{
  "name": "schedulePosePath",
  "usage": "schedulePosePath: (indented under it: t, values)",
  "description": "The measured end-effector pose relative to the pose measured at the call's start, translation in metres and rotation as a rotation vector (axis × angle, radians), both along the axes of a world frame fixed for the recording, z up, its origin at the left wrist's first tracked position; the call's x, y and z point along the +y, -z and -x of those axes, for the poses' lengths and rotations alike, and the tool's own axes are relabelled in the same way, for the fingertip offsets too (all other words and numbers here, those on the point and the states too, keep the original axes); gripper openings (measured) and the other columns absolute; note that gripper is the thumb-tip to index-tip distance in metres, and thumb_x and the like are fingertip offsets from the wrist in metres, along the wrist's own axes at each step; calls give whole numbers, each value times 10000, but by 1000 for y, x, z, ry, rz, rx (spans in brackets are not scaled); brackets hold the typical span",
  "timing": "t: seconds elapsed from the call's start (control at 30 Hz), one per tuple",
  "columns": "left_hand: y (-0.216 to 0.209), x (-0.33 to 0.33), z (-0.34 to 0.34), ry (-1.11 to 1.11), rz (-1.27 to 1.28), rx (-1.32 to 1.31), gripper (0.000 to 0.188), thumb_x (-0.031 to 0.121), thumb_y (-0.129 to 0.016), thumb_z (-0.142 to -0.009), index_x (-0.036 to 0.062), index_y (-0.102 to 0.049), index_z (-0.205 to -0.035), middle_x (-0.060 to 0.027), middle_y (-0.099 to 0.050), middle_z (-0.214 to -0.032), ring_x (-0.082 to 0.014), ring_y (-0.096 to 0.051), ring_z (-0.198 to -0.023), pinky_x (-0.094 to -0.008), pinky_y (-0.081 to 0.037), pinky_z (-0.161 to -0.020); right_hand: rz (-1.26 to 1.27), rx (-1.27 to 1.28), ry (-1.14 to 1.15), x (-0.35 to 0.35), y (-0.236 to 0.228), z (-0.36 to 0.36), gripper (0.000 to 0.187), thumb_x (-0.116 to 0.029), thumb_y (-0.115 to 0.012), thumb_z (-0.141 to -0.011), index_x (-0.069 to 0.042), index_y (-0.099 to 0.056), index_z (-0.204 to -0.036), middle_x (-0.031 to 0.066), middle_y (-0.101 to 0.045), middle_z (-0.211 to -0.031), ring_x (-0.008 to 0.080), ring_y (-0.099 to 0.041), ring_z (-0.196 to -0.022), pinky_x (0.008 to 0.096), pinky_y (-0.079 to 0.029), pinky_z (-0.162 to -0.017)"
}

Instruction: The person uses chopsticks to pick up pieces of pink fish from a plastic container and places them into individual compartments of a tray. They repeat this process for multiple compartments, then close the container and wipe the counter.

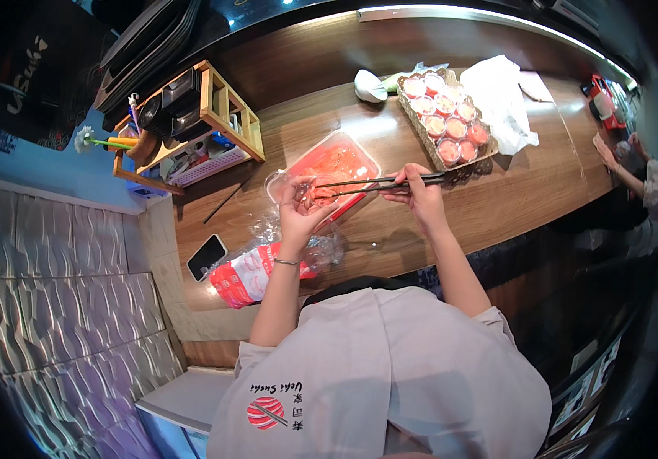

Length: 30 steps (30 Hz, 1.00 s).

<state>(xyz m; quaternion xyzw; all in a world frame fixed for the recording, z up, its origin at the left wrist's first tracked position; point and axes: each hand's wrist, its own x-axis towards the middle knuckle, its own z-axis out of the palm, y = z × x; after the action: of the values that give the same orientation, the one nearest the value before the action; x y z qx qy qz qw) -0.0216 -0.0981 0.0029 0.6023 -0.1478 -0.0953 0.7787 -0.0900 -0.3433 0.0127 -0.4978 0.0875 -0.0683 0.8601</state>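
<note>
My left hand (298, 208) holds a small clear plastic cup (281, 183) with some orange-pink food in it, just in front of a red container (336, 164) of the same orange-pink food. My right hand (419, 195) grips a pair of long dark chopsticks (378, 182), whose tips reach left into the cup. Both hands hover over the wooden counter (390, 229).
A woven tray (421, 126) at the back holds several filled small cups (451, 122). White cloth (501, 96) lies beside it. A plastic bag with a red-and-white packet (248, 275), a phone (206, 256), a wooden rack (191, 126) and a white scoop (369, 86) are around. Another person's arm (635, 172) is far right.
</note>
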Motion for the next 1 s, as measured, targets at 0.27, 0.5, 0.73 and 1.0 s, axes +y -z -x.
schedulePosePath:
  t: [0.27,0.5,0.73,1.0]
  values:
    - [1,49,-26,58,-155,-43,586,-89,-778,-708,36,-491,-1203,-82,-580,-1168,-158,-618,-1058,-279,-562,-892,48,13,107,61,-6,3,352,-340,-487,-1017,-23,-551,-877,146,-664,-969,253,-715,-855,335,-615,-732]
    - [16,71,-44,223,13,58,629,-111,-744,-729,16,-443,-1267,-133,-564,-1236,-205,-611,-1100,-323,-540,-945,97,-85,253,91,-42,9,345,-313,-499,-1017,-6,-569,-876,127,-662,-915,241,-715,-808,324,-617,-710]
    - [6,72,-41,325,173,94,690,-147,-719,-730,21,-389,-1312,-157,-499,-1296,-230,-570,-1166,-349,-518,-994,89,56,292,102,-14,18,346,-335,-497,-1013,-26,-541,-864,193,-671,-970,275,-719,-831,342,-615,-701]
    - [-7,77,-42,489,179,108,761,-151,-723,-715,34,-366,-1361,-150,-463,-1323,-242,-557,-1183,-355,-530,-976,-34,-97,483,95,-50,35,356,-345,-443,-1034,-58,-508,-833,153,-667,-875,258,-706,-820,394,-592,-745]
